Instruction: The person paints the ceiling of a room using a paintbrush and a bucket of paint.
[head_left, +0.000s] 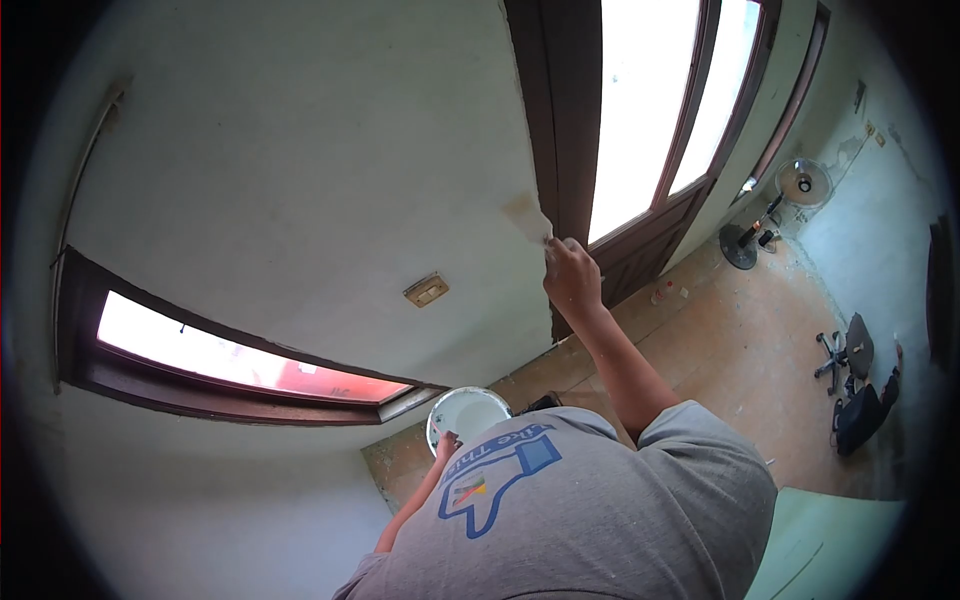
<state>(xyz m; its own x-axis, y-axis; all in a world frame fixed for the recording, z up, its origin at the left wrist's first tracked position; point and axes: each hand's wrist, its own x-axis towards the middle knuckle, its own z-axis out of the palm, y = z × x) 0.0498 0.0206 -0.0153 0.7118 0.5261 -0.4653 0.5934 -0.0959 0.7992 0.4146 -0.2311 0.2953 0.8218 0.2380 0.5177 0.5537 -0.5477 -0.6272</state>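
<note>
1. Pale-green wall [300,200]: broad face looks mostly even; the tan patch [520,208] beside its door-side edge doesn't match, and that edge looks ragged. Judged part finished; exact share unclear.
2. Right hand [572,275]: closed round a small tool [548,238], blade or brush, can't tell, at the wall's edge by the dark door frame [568,150].
3. Left hand [450,442]: at the rim of the white bucket [478,400], near the person's waist. How tightly it grips, can't tell.
4. Count: 1 bucket, 1 tool, 1 tan patch, 1 switch plate [426,290], 1 low window [240,355].
5. Far side: 1 fan [740,247] near the floor's [740,350] wall-side corner; 1 dark chair [858,418] near its right edge.
</note>
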